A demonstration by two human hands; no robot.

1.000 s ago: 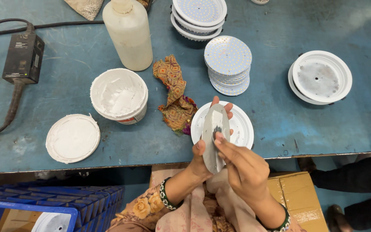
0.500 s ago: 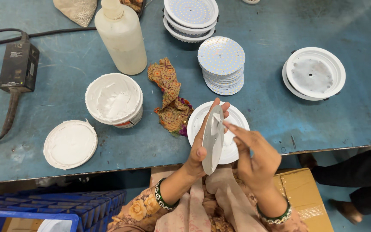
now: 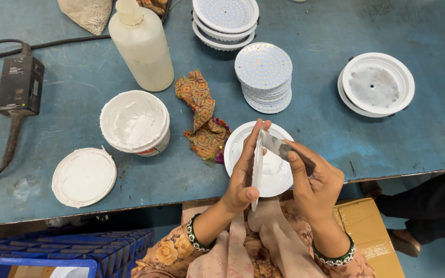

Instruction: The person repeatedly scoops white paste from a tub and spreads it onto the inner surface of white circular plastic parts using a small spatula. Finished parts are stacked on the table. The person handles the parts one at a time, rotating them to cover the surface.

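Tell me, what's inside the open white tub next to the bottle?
The white tub is filled with thick white paste, smeared up to its rim. How deep the paste goes, and the tub's bottom, are covered. Its lid lies beside it.

White bottle (image 3: 141,46), patterned rag (image 3: 202,116), black adapter (image 3: 20,85), paste tub (image 3: 135,122).

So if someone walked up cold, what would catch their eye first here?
Probably the two hands at the table's near edge: the left hand holds a thin white disc on edge while the right hand presses a small metal blade against it. Next, the open tub of white paste at left centre, its lid lying beside it, and the stack of dotted round boards behind the hands.
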